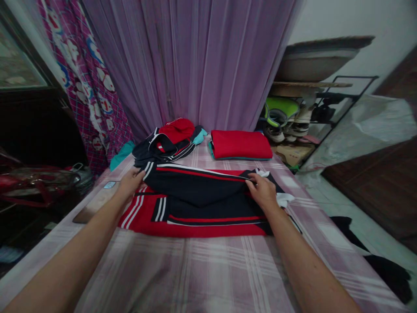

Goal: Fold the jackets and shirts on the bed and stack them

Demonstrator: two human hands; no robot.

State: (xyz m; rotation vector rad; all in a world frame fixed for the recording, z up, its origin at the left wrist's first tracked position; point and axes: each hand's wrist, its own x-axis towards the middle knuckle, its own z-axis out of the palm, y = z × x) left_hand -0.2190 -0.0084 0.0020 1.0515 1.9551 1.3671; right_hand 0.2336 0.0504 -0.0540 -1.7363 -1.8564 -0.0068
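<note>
A dark navy garment [208, 195] with red and white stripes lies over a red garment [195, 231] on the checked cloth surface [208, 269]. At its left end, my left hand [132, 180] pinches the white-striped cuff. My right hand [262, 189] pinches the upper striped edge near the right end, its fingers closed on the fabric. The edge between both hands is drawn nearly straight. Some white fabric [284, 199] shows just right of my right hand.
Behind lie a loose heap of clothes [177, 130] and a folded red stack [241, 144]. A phone [97, 202] rests left, partly behind my left forearm. Purple curtains [195, 65] hang at the back. A rack with shoes [299, 126] stands right; dark cloth [387, 274] lies on the floor.
</note>
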